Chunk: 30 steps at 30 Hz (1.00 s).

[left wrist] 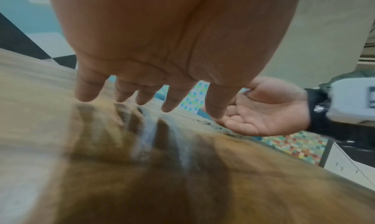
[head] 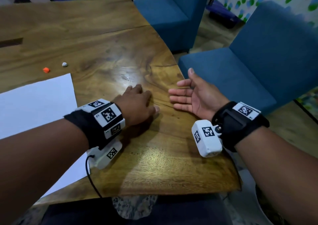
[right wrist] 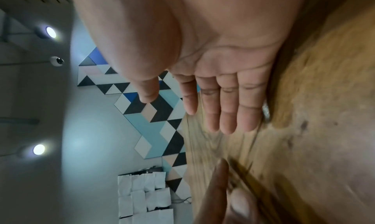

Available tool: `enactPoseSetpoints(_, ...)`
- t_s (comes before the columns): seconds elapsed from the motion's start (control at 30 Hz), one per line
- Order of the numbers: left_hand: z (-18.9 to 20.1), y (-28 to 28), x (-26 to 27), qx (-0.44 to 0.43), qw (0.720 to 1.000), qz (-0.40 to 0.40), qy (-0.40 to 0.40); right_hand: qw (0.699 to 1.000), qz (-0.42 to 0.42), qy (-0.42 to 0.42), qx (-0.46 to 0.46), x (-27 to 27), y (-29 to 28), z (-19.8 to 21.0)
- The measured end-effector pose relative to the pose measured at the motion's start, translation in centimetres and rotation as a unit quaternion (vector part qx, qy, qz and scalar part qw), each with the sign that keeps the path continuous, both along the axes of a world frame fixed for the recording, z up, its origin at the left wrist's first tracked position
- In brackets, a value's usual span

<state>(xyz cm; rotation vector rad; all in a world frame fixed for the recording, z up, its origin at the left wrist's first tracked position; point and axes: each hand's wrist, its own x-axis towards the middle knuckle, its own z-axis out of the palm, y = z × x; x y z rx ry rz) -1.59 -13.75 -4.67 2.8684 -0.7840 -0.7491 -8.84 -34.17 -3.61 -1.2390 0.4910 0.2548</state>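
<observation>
My left hand (head: 137, 102) hovers palm down over the wooden table (head: 106, 56), fingers spread and straight; the left wrist view shows its fingertips (left wrist: 142, 97) just above the wood, holding nothing. My right hand (head: 191, 94) rests on its edge at the table's right rim, palm turned toward the left hand, fingers straight and together, thumb up. In the right wrist view its fingers (right wrist: 229, 108) lie along the wood, empty. The two hands are a short gap apart.
A white sheet of paper (head: 34, 104) lies at the left under my left forearm. A small orange piece (head: 46, 70) and a small white piece (head: 64, 64) sit beyond it. Two blue chairs (head: 258, 66) stand right of the table.
</observation>
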Motion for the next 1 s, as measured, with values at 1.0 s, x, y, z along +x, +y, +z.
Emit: enactPoseSetpoints(1.0,2.3,-4.9,-1.4,-0.036,0.99,-0.135,0.017,0.937,-0.157,0.231,-0.208,-14.2,-18.2,-22.4)
